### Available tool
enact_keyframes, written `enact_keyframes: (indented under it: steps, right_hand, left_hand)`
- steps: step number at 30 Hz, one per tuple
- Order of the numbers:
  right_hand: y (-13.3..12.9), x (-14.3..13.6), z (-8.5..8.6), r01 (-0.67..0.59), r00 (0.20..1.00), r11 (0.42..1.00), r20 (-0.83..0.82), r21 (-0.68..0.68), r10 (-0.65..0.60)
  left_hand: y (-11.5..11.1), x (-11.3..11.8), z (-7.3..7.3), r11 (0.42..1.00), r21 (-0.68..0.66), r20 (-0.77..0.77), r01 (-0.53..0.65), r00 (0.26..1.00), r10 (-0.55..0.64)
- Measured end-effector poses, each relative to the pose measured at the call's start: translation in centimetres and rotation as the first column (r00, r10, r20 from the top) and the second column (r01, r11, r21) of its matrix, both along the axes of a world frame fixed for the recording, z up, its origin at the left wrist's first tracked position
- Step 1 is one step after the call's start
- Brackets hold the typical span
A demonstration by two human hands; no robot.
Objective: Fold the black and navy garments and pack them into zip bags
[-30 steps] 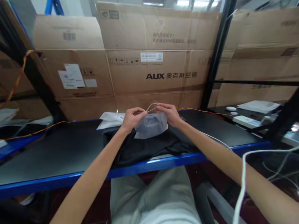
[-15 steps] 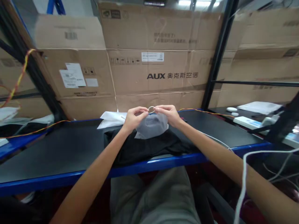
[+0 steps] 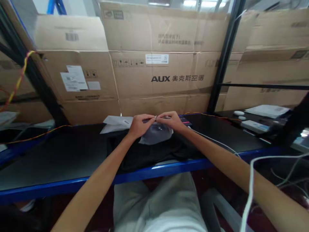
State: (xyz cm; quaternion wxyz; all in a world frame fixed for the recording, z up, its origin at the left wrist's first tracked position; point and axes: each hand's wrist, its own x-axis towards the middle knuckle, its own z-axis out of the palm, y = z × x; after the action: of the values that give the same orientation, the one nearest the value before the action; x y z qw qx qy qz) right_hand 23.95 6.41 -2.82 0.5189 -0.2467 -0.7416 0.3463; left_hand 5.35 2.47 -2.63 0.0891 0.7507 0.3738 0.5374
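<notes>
My left hand (image 3: 142,125) and my right hand (image 3: 172,120) meet at their fingertips over the middle of the bench. Both pinch a small pale item whose shape is mostly hidden by the fingers. Just below them a translucent whitish plastic bag (image 3: 155,135) rests on a crumpled black cloth (image 3: 145,156). Left of my left hand lies a folded white sheet (image 3: 116,124).
The black bench top (image 3: 60,154) has a blue front edge. Cardboard (image 3: 169,87) stands behind it, between dark metal posts. A white cable (image 3: 217,141) runs under my right forearm. White boxes (image 3: 256,126) and papers lie at the right.
My fingertips have come together and lowered slightly; the pale ring seen between them before is now mostly covered. A dark flat item with a pink stripe shows more behind my right hand.
</notes>
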Motion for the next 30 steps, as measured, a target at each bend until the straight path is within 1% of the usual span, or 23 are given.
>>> enact_keyframes:
  steps: [4, 8, 19, 26, 30]
  right_hand:
    - [0.12, -0.16, -0.22, 0.061, 0.998, 0.998, 0.014, 0.013, -0.061]
    - [0.1, -0.22, -0.23, 0.089, 0.996, 0.996, 0.021, -0.002, -0.089]
    - [-0.2, -0.38, -0.21, 0.109, 0.994, 0.994, 0.015, 0.015, -0.109]
    - [0.14, -0.39, -0.48, 0.114, 0.993, 0.993, -0.017, 0.025, -0.113]
    - [0.21, -0.38, -0.43, 0.103, 0.994, 0.995, -0.041, -0.005, -0.103]
  left_hand:
    - [-0.19, 0.03, 0.05, 0.996, 0.084, -0.107, -0.033, 0.993, 0.042]
    - [-0.29, 0.05, 0.09, 0.992, 0.122, -0.143, -0.036, 0.988, 0.053]
    - [-0.21, -0.14, 0.14, 0.989, 0.138, -0.162, -0.059, 0.983, 0.081]
    - [-0.35, -0.23, 0.39, 0.988, 0.136, -0.193, -0.079, 0.976, 0.104]
    - [-0.38, -0.22, 0.41, 0.99, 0.129, -0.207, -0.059, 0.975, 0.085]
